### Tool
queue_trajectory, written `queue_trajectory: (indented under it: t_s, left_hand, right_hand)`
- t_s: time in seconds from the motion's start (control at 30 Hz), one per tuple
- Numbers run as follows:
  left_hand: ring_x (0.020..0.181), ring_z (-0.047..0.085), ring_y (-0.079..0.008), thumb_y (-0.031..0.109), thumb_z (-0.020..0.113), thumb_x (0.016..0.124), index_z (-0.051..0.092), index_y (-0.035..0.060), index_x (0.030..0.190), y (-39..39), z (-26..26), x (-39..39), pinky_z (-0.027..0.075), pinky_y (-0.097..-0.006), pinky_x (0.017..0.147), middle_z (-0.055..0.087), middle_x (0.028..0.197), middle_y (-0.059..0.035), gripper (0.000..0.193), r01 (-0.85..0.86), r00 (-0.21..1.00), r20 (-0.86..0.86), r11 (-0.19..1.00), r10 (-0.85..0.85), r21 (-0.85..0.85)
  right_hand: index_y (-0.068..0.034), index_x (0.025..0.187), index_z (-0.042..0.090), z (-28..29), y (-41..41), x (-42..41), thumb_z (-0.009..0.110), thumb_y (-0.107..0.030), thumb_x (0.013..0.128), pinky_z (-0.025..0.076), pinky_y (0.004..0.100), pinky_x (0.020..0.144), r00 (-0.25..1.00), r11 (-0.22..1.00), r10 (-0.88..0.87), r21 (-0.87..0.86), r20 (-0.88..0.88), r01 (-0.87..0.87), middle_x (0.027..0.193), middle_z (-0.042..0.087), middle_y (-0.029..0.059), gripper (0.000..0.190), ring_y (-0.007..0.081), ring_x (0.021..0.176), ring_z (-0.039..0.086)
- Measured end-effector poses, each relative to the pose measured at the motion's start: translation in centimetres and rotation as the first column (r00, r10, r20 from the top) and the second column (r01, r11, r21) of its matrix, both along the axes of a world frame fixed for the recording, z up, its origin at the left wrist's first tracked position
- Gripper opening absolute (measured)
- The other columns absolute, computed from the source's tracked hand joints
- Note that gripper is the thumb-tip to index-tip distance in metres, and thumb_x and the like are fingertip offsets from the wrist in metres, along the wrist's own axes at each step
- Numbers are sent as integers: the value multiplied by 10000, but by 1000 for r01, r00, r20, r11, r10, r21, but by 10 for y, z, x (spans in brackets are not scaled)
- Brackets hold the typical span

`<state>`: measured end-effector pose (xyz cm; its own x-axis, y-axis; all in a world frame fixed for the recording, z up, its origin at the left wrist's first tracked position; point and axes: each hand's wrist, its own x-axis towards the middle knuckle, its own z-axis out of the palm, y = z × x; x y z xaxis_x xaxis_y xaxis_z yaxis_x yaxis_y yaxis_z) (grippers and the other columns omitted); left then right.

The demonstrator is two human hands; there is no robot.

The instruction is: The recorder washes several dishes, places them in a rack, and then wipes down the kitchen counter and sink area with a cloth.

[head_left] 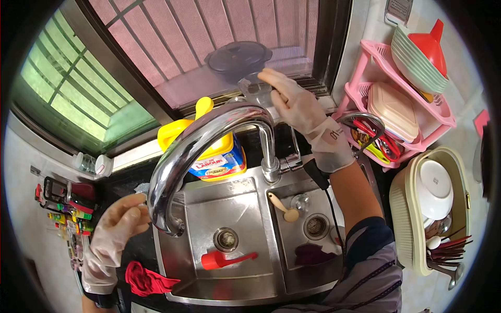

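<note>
My right hand [295,103], in a translucent glove, reaches over the tap to a clear container [252,88] at the window sill. Its fingers lie against the container's right side; whether they grip it is hard to see. My left hand [121,225], gloved too, is beside the spout of the chrome tap [178,156], fingers loosely bent and nothing visible in them. A clear crinkled item [141,188] lies just beyond those fingertips. Behind the tap stands a blue and yellow tub [219,166] with a yellow handle.
A red scoop [219,260] lies in the left sink basin [235,211]. The right basin holds a beige spoon [287,211] and a dark purple cloth [315,254]. A red cloth [143,279] lies left of the sink. Right are a pink rack [411,96] and a cream dish bin [403,223].
</note>
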<state>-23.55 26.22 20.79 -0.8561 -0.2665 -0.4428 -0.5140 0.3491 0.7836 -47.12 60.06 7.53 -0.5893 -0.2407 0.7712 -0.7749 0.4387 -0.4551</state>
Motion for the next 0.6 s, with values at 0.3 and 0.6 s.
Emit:
queue_trajectory:
  t_s: [0.3, 0.6]
  left_hand:
    - [988, 602, -200, 195, 515, 926, 472, -12, 1267, 0, -20, 42, 481, -313, 881, 610, 1093, -131, 401, -10, 997, 82, 999, 7, 44]
    - [1041, 585, -217, 215, 506, 935, 434, -44, 1285, 5, -47, 86, 471, -322, 913, 610, 1131, -162, 441, 76, 986, 144, 993, -89, 96]
  right_hand:
    - [-60, 978, 589, 0, -12, -11, 622, -227, 822, 477, 413, 781, 989, 922, -146, 366, 20, 129, 1007, 598, 123, 231, 339, 923, 587]
    - [-96, 818, 630, 44, -5, 54, 584, -293, 837, 469, 373, 726, 890, 860, -453, 239, -52, 451, 840, 606, 75, 203, 261, 897, 581]
